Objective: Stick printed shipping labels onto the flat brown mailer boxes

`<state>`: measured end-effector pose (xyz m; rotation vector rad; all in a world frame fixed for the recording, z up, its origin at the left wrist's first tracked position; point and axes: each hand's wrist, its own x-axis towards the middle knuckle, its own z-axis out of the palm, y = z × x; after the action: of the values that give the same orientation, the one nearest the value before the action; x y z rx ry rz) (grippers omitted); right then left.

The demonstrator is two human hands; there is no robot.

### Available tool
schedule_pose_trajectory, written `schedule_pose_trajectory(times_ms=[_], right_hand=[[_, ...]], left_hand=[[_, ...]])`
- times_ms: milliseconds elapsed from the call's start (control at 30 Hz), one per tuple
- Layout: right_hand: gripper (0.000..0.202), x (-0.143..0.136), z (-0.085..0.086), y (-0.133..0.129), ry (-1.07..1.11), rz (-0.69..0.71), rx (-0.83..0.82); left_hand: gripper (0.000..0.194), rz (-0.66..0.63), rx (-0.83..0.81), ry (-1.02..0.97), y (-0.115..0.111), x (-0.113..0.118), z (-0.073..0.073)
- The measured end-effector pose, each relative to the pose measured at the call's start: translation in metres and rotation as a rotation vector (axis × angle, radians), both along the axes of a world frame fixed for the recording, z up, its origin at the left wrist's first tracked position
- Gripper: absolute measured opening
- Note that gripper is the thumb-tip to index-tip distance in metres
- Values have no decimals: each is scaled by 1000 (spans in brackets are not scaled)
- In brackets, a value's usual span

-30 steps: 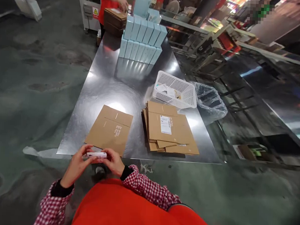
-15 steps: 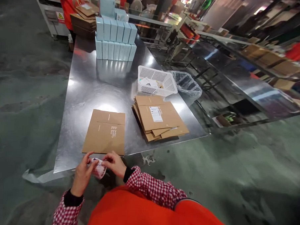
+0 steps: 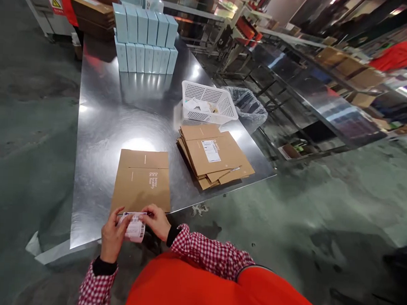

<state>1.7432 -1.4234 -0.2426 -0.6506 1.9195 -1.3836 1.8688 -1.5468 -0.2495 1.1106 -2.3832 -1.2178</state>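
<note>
A white shipping label (image 3: pixel 135 230) with black print and a barcode is stretched between my two hands at the near edge of the table. My left hand (image 3: pixel 114 233) pinches its left upper corner, and my right hand (image 3: pixel 156 222) grips the right upper corner. Just beyond the fingers, a flattened brown carton (image 3: pixel 139 181) with white lettering lies on the metal table, its near edge partly behind my hands. To its right rests a pile of flattened cartons (image 3: pixel 220 155), the top one bearing a white label (image 3: pixel 211 151).
Behind the pile stands a white perforated basket (image 3: pixel 209 92) with papers inside. A bin lined with clear plastic (image 3: pixel 248 105) is beside the table (image 3: pixel 100 125). Light-blue boxes (image 3: pixel 145 58) are stacked farther back, near more folded cartons (image 3: pixel 93 15) and a person in orange (image 3: pixel 67 0).
The label, curled before, is now spread flatter and faces up between my hands. My view has shifted a little, and the co-worker's hands have left the picture.
</note>
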Motion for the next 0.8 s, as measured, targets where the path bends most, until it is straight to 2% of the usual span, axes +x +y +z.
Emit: schedule_pose_trajectory(times_ms=[100, 233, 267, 333, 433, 500, 633, 733, 800], right_hand=[[13, -30, 3, -5, 78, -50, -2], [21, -104, -8, -23, 93, -329, 19], [21, -119, -13, -30, 83, -352, 38], [30, -137, -23, -44, 84, -250, 121], [49, -136, -38, -63, 176, 36, 288], [52, -126, -46, -72, 263, 129, 368], [51, -113, -54, -81, 393, 179, 461], [54, -117, -49, -81, 455, 222, 474], [65, -120, -43, -79, 502, 226, 486]], left_hand=[[54, -123, -32, -45, -15, 11, -17], [42, -259, -110, -124, -39, 32, -25], [41, -296, -137, -132, -43, 34, -27], [40, -372, -188, -120, -49, 34, -34], [38, -472, -247, -77, -50, 24, -52], [37, -507, -277, -65, -47, 19, -63], [33, -534, -361, -88, -36, 22, -74], [33, -540, -397, -98, -28, 26, -75], [33, -532, -400, -94, -24, 27, -76]])
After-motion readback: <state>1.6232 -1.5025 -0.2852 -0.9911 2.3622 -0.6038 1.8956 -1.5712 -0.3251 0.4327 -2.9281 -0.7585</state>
